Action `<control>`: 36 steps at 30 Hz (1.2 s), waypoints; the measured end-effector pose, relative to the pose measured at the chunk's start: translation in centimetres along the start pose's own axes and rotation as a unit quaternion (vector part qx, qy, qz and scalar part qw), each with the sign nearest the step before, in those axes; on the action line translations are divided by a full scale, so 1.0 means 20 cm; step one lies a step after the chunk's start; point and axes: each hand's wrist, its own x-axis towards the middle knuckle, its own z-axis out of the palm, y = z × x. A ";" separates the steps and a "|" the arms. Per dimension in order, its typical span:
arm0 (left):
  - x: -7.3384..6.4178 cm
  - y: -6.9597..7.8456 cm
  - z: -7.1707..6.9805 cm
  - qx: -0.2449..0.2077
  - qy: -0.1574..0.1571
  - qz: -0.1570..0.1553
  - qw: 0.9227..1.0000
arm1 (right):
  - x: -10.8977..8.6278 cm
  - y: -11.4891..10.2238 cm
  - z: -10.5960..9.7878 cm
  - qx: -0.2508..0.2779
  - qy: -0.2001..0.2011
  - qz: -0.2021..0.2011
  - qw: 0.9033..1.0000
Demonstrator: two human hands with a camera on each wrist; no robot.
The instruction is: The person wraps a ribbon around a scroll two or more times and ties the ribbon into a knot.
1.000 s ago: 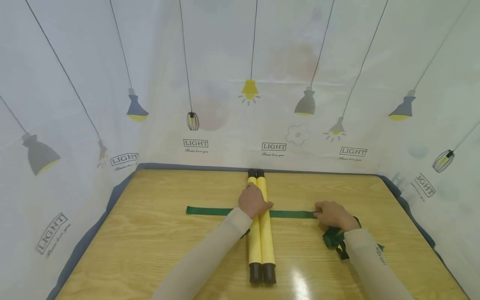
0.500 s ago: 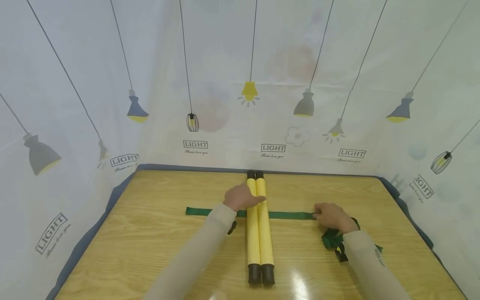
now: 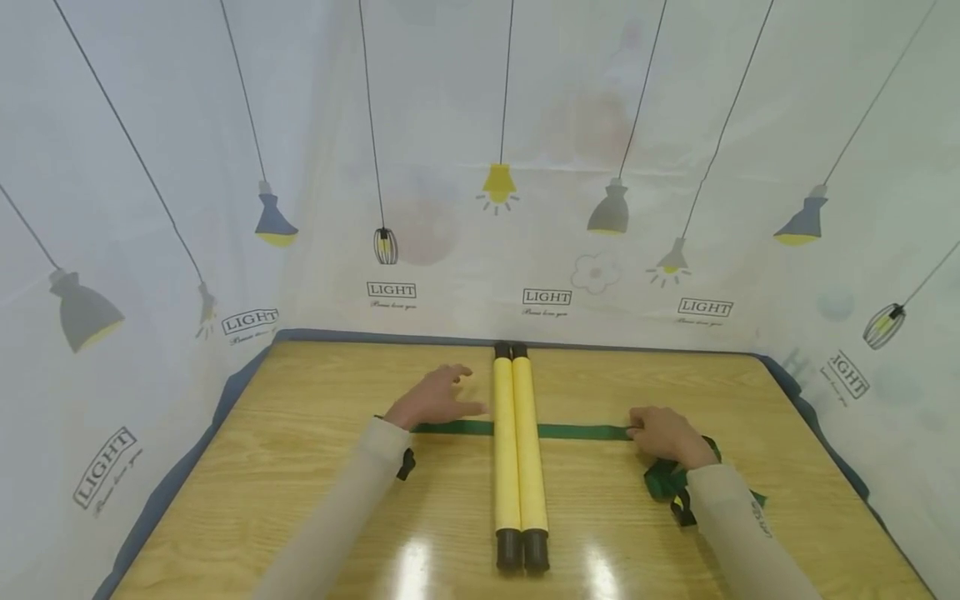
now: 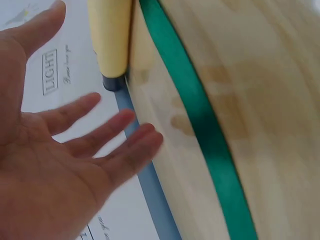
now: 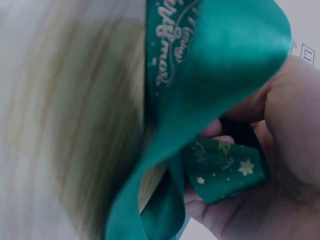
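Two yellow tubes with dark end caps (image 3: 520,467) lie side by side, pointing away from me at the middle of the table. Under them, crosswise, runs a green ribbon (image 3: 577,432). My left hand (image 3: 435,396) is left of the tubes, over the ribbon's left part, fingers spread and holding nothing; its bare palm (image 4: 55,180) shows in the left wrist view. My right hand (image 3: 666,433) pinches the ribbon to the right of the tubes. Loops of the printed ribbon (image 5: 225,170) hang around that hand's fingers in the right wrist view.
The wooden table (image 3: 300,500) has a blue-grey edge strip (image 3: 375,335). Behind it hangs a white sheet (image 3: 450,83) printed with lamps. A gathered heap of green ribbon (image 3: 663,479) lies under my right wrist.
My left hand has let go of the tubes and moved left, its fingers opening out. The right hand has stayed in place with the ribbon.
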 end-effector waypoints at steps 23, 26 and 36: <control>-0.24 -0.37 -0.13 0.018 0.025 0.031 0.999 | -0.01 0.00 0.01 0.007 0.003 0.005 1.000; -0.24 -0.37 -0.11 0.010 0.021 0.015 1.000 | -0.01 0.00 0.01 0.009 0.004 0.005 1.000; -0.24 -0.35 -0.10 -0.002 -0.005 -0.009 1.000 | -0.02 0.01 0.01 0.014 0.009 0.002 1.000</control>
